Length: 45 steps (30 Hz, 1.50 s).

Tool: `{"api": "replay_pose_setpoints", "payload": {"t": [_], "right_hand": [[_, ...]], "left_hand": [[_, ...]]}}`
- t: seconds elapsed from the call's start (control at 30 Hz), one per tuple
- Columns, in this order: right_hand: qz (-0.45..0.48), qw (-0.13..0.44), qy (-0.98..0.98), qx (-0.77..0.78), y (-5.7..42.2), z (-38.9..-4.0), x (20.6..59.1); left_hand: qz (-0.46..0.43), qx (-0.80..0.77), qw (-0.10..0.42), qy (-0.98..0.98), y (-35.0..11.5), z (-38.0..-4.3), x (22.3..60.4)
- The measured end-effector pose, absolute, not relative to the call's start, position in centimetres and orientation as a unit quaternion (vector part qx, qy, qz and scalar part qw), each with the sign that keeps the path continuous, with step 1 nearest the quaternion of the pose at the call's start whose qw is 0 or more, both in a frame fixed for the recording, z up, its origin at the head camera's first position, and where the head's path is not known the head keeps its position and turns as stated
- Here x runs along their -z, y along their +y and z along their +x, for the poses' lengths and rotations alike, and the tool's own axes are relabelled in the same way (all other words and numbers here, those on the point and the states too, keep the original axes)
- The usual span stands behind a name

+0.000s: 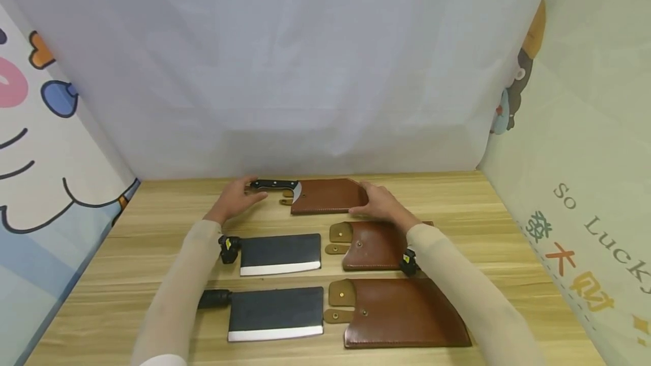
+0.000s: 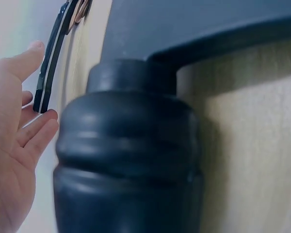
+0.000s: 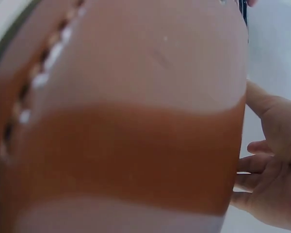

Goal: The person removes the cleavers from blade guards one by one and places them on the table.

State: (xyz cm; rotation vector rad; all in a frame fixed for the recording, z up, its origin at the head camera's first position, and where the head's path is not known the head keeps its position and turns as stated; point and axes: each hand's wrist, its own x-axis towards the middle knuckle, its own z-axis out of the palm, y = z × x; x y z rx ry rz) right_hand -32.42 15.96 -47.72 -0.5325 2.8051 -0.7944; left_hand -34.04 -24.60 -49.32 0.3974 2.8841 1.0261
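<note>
Fingers of the left hand (image 1: 235, 199) lie nearly straight and slightly spread against the black handle (image 1: 272, 184) of a knife at the table's (image 1: 519, 242) far edge; in the left wrist view the fingertips (image 2: 42, 122) touch the handle's end without curling round it. That knife's blade sits almost wholly inside a brown sheath (image 1: 325, 195), only a sliver of steel showing at its mouth. On the sheath's right end rests the right hand (image 1: 382, 204), fingers relaxed and flat on the leather. Nearer the front edge lie two bare cleavers, one behind (image 1: 280, 253) the other (image 1: 276, 313), each with an empty sheath just to its right, one mid-table (image 1: 371, 246), one by the front edge (image 1: 404, 313).
</note>
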Motion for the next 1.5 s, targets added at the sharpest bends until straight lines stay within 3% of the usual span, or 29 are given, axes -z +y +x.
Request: {"api": "replay_pose_setpoints", "payload": {"t": [0.53,1.2,1.5], "right_hand": [[-0.173,0.067,0.959,0.215,15.6,-31.9,48.7],[-0.190,0.008,0.951,0.242,16.6,-30.8,47.0],[-0.193,-0.006,0.949,0.251,17.1,-29.7,45.8]], "left_hand": [[0.125,-0.333,0.033,0.934,-24.2,-34.0,49.6],[0.142,-0.339,0.002,0.930,-24.0,-33.1,48.6],[0.170,-0.327,-0.040,0.929,-23.9,-32.4,47.7]]}}
